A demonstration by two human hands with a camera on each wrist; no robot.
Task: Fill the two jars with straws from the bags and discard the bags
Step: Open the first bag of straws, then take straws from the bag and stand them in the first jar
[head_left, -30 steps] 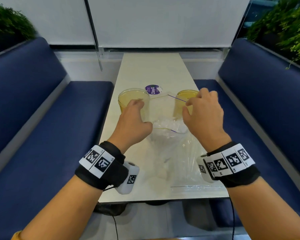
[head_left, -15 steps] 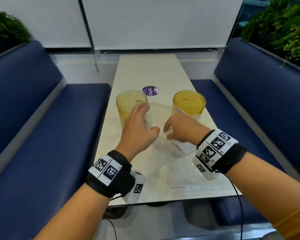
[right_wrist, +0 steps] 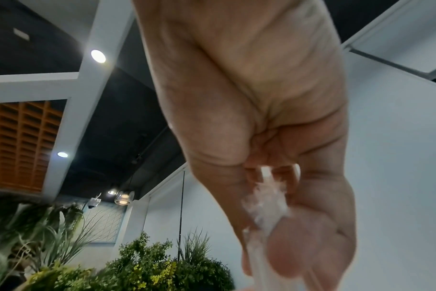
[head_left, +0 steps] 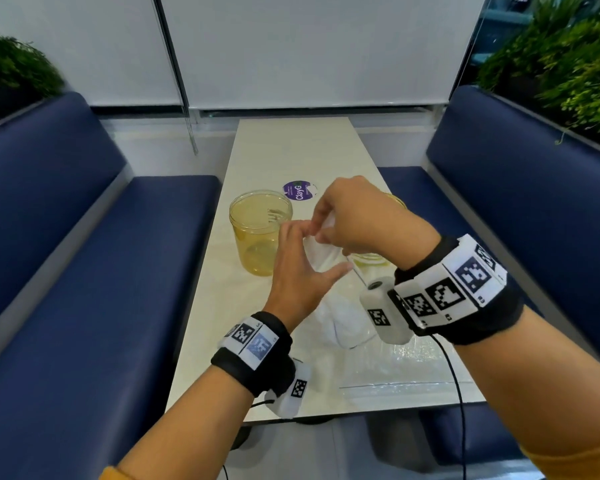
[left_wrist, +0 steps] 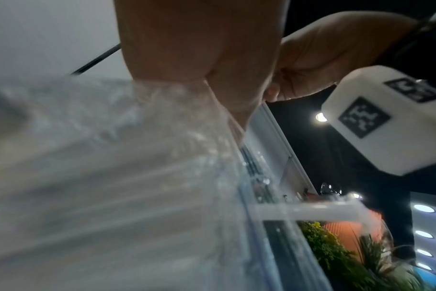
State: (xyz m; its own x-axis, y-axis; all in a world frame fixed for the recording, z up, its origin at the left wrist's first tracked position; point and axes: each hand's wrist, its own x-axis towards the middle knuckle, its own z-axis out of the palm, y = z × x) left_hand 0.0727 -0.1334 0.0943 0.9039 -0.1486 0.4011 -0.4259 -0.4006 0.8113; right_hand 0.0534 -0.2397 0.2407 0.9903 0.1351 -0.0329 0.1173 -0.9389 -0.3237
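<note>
I am holding one clear bag (head_left: 329, 258) of straws lifted above the middle of the table (head_left: 291, 150), between the two jars. My right hand (head_left: 357, 216) is pinching the bag's top edge, its grip pressed together on the plastic; in the right wrist view the crumpled film is bunching between thumb and fingers (right_wrist: 281, 248). My left hand (head_left: 302, 268) is gripping the bag just below and left of the right hand, fingertips meeting it at the top edge, thumb stretched right across the film. In the left wrist view the bag (left_wrist: 137, 177) is filling the frame, pale straws showing blurred through it. The left jar (head_left: 258, 233), yellowish and open-topped, is standing just left of my left hand. The right jar (head_left: 369, 259) is mostly hidden behind my right wrist. A second clear bag (head_left: 395, 365) is lying flat at the table's near edge. A purple round sticker (head_left: 298, 191) is lying beyond the jars.
</note>
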